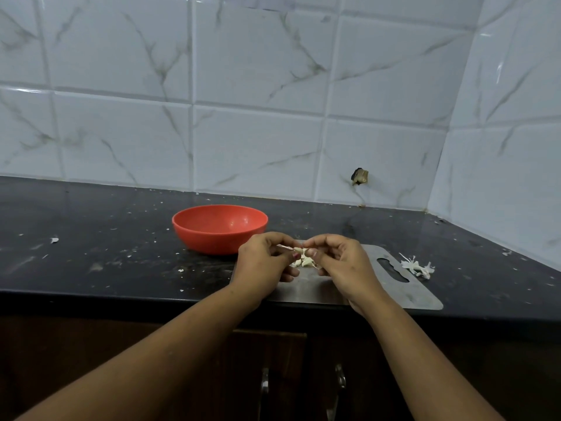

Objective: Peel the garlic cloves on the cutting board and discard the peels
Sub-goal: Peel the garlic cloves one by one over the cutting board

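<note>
A steel cutting board (403, 287) lies at the front edge of the black counter. Above its left part, my left hand (264, 262) and my right hand (343, 262) meet, both pinching one pale garlic clove (299, 250) between fingertips. A thin strip of peel sticks out of my left fingers. Below the hands, a few more cloves (303, 262) lie on the board, partly hidden by my fingers. A small heap of white peels (417, 267) sits on the counter just right of the board.
An orange bowl (220, 229) stands behind and left of the board, close to my left hand. The counter (106, 238) is speckled with small peel scraps. Tiled walls close the back and right side. Cabinet doors with handles are below the counter.
</note>
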The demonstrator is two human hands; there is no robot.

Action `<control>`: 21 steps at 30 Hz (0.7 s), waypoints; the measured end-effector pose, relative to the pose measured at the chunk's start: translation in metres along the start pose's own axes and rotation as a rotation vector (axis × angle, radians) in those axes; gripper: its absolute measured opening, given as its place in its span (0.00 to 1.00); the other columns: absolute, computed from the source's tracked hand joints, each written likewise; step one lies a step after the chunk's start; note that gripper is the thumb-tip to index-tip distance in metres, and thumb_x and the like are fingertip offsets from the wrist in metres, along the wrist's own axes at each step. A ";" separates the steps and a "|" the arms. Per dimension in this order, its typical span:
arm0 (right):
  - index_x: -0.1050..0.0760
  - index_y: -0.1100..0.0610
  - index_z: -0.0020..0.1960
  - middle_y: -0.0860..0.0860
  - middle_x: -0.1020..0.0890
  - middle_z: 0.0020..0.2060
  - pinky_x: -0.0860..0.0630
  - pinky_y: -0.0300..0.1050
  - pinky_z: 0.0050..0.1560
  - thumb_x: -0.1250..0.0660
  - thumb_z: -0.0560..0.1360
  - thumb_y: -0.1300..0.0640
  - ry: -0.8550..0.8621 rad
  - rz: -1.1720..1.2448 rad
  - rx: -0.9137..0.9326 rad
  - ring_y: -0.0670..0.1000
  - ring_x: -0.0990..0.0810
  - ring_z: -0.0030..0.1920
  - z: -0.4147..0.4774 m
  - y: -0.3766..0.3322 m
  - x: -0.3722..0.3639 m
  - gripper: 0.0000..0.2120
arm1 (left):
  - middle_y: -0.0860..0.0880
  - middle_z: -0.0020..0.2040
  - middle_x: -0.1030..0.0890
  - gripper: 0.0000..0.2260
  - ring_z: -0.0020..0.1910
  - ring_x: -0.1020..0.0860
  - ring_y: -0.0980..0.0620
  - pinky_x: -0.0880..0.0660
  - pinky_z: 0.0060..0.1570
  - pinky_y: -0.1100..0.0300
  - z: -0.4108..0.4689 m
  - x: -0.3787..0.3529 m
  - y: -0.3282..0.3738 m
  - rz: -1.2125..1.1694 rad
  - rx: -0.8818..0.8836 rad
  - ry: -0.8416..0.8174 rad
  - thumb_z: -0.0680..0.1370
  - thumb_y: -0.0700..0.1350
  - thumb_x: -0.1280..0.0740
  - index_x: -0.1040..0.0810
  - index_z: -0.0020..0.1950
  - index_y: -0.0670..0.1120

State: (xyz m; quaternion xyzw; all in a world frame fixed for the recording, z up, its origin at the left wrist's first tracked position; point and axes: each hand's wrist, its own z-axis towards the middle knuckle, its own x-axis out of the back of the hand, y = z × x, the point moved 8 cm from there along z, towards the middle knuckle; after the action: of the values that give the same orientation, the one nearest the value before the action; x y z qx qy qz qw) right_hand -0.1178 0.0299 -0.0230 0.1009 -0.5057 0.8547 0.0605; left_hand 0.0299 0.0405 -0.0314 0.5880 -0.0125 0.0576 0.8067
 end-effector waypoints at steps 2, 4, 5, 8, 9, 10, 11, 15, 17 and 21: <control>0.17 0.54 0.46 0.50 0.15 0.38 0.26 0.35 0.36 0.31 0.75 0.64 0.008 -0.006 0.004 0.42 0.20 0.38 0.000 -0.001 0.000 0.07 | 0.42 0.41 0.16 0.05 0.32 0.19 0.49 0.23 0.31 0.61 0.000 0.000 0.000 -0.008 0.001 0.000 0.75 0.34 0.30 0.19 0.45 0.43; 0.17 0.53 0.45 0.49 0.15 0.39 0.26 0.35 0.36 0.31 0.75 0.65 0.017 -0.010 -0.003 0.41 0.20 0.38 0.000 0.000 0.001 0.09 | 0.42 0.40 0.16 0.05 0.31 0.19 0.49 0.23 0.31 0.61 0.000 0.000 0.000 -0.010 0.002 0.002 0.75 0.34 0.30 0.18 0.44 0.44; 0.17 0.53 0.45 0.49 0.15 0.39 0.26 0.35 0.37 0.32 0.76 0.66 0.012 -0.012 -0.009 0.41 0.20 0.38 0.000 0.001 0.000 0.10 | 0.42 0.39 0.16 0.05 0.31 0.19 0.49 0.23 0.31 0.61 0.000 0.001 0.000 -0.013 0.004 0.003 0.75 0.34 0.30 0.19 0.44 0.44; 0.17 0.54 0.48 0.49 0.15 0.39 0.25 0.36 0.37 0.32 0.76 0.64 -0.004 -0.016 -0.017 0.41 0.20 0.38 0.000 0.000 -0.001 0.07 | 0.43 0.38 0.17 0.06 0.31 0.19 0.50 0.23 0.31 0.61 -0.001 0.000 0.000 -0.014 0.007 0.000 0.75 0.34 0.30 0.19 0.45 0.44; 0.17 0.54 0.48 0.50 0.15 0.39 0.25 0.36 0.37 0.31 0.76 0.62 -0.003 -0.002 -0.017 0.42 0.20 0.37 -0.001 -0.001 -0.001 0.06 | 0.43 0.39 0.17 0.05 0.31 0.19 0.50 0.23 0.32 0.61 -0.001 0.000 0.000 -0.010 0.007 -0.001 0.75 0.34 0.30 0.19 0.45 0.44; 0.18 0.53 0.48 0.50 0.15 0.39 0.25 0.37 0.36 0.31 0.76 0.60 -0.007 0.019 -0.015 0.43 0.20 0.37 -0.001 -0.002 -0.001 0.05 | 0.43 0.39 0.16 0.05 0.31 0.19 0.50 0.23 0.32 0.61 -0.001 0.000 0.000 -0.007 0.005 0.000 0.75 0.34 0.30 0.18 0.45 0.44; 0.18 0.54 0.49 0.51 0.15 0.39 0.25 0.37 0.36 0.31 0.76 0.59 -0.017 0.037 -0.013 0.44 0.20 0.37 -0.001 -0.003 -0.002 0.04 | 0.43 0.39 0.16 0.05 0.31 0.19 0.50 0.23 0.32 0.61 -0.001 0.001 0.001 -0.006 0.000 0.000 0.74 0.35 0.29 0.18 0.44 0.44; 0.18 0.56 0.48 0.53 0.15 0.40 0.23 0.38 0.37 0.29 0.74 0.62 -0.039 0.067 -0.008 0.46 0.18 0.39 -0.002 -0.005 -0.004 0.04 | 0.45 0.39 0.16 0.06 0.32 0.18 0.50 0.23 0.32 0.60 -0.002 0.001 0.004 0.017 -0.032 -0.002 0.73 0.34 0.29 0.18 0.42 0.45; 0.18 0.57 0.48 0.53 0.14 0.39 0.23 0.37 0.38 0.28 0.72 0.64 -0.038 0.086 -0.007 0.46 0.17 0.40 -0.003 -0.006 -0.004 0.06 | 0.47 0.38 0.16 0.06 0.32 0.17 0.49 0.22 0.33 0.59 -0.003 0.000 0.005 0.047 -0.052 0.003 0.73 0.34 0.29 0.18 0.41 0.45; 0.18 0.58 0.49 0.54 0.15 0.40 0.21 0.38 0.41 0.28 0.71 0.68 -0.052 0.114 -0.012 0.47 0.16 0.41 -0.004 -0.006 -0.005 0.09 | 0.47 0.38 0.16 0.09 0.34 0.16 0.48 0.21 0.35 0.57 -0.002 0.000 0.005 0.055 -0.062 0.008 0.73 0.31 0.31 0.18 0.41 0.45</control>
State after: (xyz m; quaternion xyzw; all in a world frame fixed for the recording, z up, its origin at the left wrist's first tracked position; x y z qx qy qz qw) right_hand -0.1121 0.0366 -0.0206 0.0940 -0.5171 0.8507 -0.0008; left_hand 0.0296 0.0440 -0.0277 0.5620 -0.0270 0.0817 0.8226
